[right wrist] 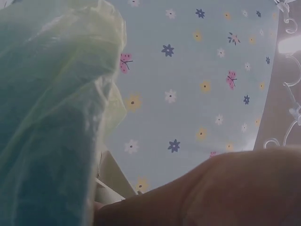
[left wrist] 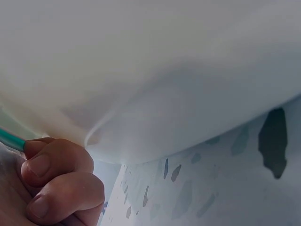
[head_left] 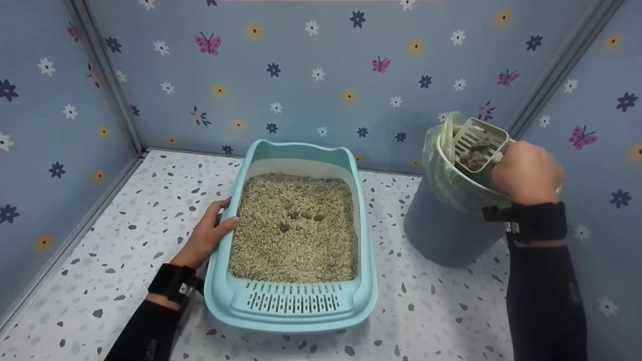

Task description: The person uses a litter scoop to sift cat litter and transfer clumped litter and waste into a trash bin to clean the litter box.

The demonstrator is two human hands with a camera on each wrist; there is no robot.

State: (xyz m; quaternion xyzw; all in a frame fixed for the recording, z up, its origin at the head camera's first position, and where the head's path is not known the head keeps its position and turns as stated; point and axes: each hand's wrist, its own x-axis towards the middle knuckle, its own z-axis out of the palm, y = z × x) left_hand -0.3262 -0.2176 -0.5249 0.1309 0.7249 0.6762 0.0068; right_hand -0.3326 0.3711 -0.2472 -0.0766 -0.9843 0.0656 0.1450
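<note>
A blue litter box [head_left: 368,250] filled with pale granular litter [head_left: 296,250] stands on the speckled surface. Several dark clumps [head_left: 293,214] lie on the litter near its middle. My left hand [head_left: 208,233] grips the box's left rim, thumb on top; curled fingers [left wrist: 66,188] show under the rim in the left wrist view. At the right, my right hand [head_left: 529,173] holds a slotted litter scoop [head_left: 481,131] by its handle, tilted over the mouth of a bin [head_left: 446,235]. Greyish clumps [head_left: 474,155] sit in the scoop. The handle is mostly hidden by the hand.
A translucent green bag [head_left: 441,175] lines the bin and folds over its rim. Patterned panels [head_left: 321,75] with flowers and butterflies rise behind and at both sides. Speckled floor [head_left: 145,200] surrounds the box, and the bin stands close to the back right corner.
</note>
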